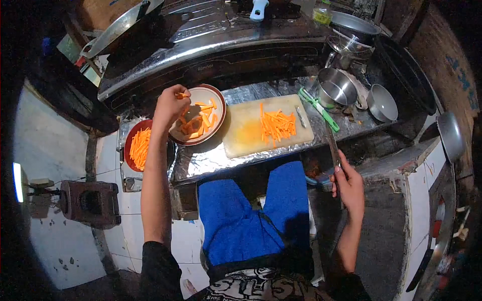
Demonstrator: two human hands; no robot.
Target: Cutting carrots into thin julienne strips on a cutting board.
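My left hand (171, 105) is over the left rim of a cream plate with a brown edge (219, 124), pinching some carrot pieces. Thick carrot pieces (205, 120) lie spread in that plate. In my right hand (348, 184) is a kitchen knife (333, 146), its blade pointing away from me, off the board's right side. A pile of carrot strips (278, 124) rests on the right part of a pale cutting board (237, 146), beside an orange stain. Left of the plate, partly behind my left forearm, a red bowl (128, 152) holds many thin carrot strips (140, 148).
A green-handled peeler (320, 109) lies right of the board. Beyond it stand a steel pot (337, 88) and a grey metal bowl (382, 103). A Rinnai stove (211, 49) runs along the back. Foil (211, 160) covers the low ledge under the board.
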